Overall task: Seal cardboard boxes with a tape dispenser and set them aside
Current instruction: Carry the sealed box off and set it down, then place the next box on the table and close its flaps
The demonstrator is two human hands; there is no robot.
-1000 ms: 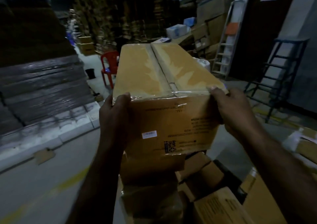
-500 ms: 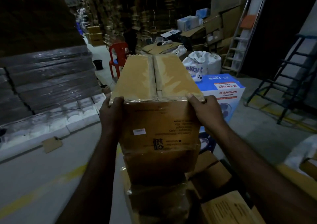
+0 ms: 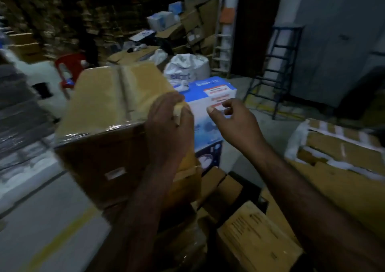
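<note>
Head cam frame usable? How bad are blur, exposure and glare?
Head view: dim overall, with the rear stacks near black. Heavy motion blur smears the taped box and the left side, so its label is unreadable. Tape glare runs along the box's near top edge. The left hand and right hand are sharper.

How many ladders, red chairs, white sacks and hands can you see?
Ladders: 2 (silver ladder, dark stepladder)
Red chair: 1
White sack: 1
Hands: 2 (left hand gripping the taped box, right hand holding nothing)
Total: 6
</note>
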